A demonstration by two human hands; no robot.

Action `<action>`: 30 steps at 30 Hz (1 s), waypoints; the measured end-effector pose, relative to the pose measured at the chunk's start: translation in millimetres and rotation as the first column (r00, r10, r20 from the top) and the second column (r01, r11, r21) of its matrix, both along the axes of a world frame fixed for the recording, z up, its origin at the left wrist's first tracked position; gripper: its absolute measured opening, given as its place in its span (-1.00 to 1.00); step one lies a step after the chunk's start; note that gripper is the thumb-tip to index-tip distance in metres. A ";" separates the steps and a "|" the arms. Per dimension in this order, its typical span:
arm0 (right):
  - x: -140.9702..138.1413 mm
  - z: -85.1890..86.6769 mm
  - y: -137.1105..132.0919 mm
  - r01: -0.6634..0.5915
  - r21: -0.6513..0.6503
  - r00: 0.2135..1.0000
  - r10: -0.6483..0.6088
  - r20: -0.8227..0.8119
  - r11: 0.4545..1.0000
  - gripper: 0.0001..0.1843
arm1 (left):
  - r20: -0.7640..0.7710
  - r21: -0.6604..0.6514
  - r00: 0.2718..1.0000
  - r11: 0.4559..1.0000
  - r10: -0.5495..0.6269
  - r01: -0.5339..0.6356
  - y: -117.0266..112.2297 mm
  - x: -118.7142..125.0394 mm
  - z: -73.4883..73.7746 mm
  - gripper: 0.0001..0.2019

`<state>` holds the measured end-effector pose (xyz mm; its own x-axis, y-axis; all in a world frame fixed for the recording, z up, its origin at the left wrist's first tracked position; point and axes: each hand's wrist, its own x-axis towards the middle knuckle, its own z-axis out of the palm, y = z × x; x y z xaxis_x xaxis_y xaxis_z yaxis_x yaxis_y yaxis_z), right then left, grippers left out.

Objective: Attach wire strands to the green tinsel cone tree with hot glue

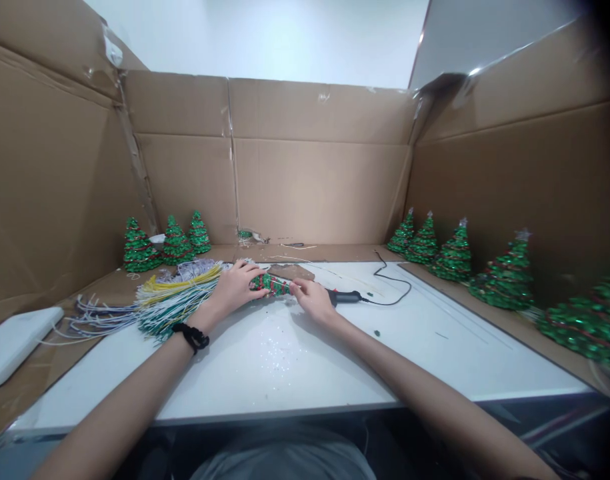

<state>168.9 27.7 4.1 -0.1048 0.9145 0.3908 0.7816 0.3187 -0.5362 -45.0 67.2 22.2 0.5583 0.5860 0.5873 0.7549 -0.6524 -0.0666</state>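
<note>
The left hand (237,288), palm down, grips the left end of a green Christmas tree (271,285). It lies sideways over the white tabletop (335,380), long axis left-to-right, apparently narrowing rightward, where the right hand (309,299), forearm slanting inward, pinches its end.

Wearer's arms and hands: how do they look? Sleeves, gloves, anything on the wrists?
Left hand and right hand are ungloved. No sleeves show on either forearm. A black, bunched band circles the left wrist; nothing shows on the right.
</note>
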 end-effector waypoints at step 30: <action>-3.5 -24.0 12.3 -0.242 -0.108 0.785 0.129 -0.606 0.964 -0.59 | -0.020 0.058 0.999 0.998 0.036 -0.035 7.1 4.4 -2.8 -0.57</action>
